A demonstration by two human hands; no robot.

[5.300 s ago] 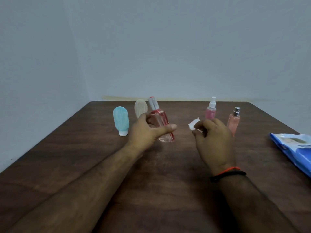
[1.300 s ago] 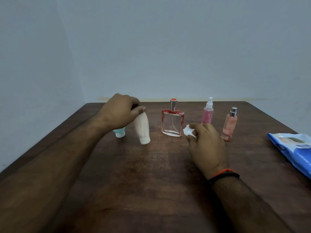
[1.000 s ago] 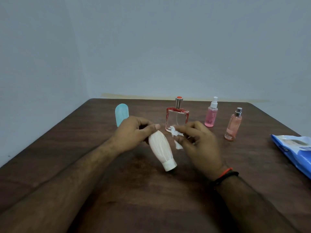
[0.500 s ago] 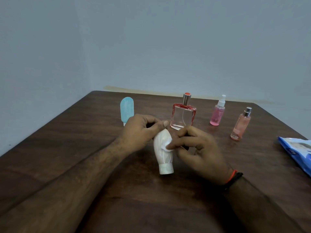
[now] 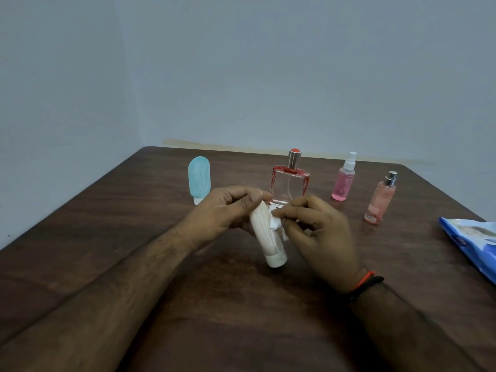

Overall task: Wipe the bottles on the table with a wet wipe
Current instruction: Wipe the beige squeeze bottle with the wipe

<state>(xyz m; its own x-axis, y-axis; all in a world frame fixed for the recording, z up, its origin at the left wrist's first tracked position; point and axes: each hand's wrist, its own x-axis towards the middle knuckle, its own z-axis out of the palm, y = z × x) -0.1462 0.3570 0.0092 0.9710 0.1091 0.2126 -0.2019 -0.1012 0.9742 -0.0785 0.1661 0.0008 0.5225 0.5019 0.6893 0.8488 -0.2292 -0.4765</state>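
Observation:
My left hand (image 5: 222, 210) grips the top of a cream squeeze bottle (image 5: 264, 234), held above the table with its white cap pointing down toward me. My right hand (image 5: 319, 232) pinches a small crumpled white wet wipe (image 5: 276, 224) and presses it against the bottle's side. Behind them on the table stand a light blue squeeze bottle (image 5: 199, 178), a clear square perfume bottle with red edges (image 5: 290, 183), a pink spray bottle (image 5: 344, 181) and a peach spray bottle (image 5: 381, 200).
The dark wooden table (image 5: 134, 237) meets bare walls at the back and left. A blue wet-wipe pack (image 5: 475, 242) lies at the right edge. A red and black band sits on my right wrist.
My left hand set down the red-edged perfume bottle, picked up the cream bottle and brought it toward me. My right hand has brought the wipe onto the bottle's side.

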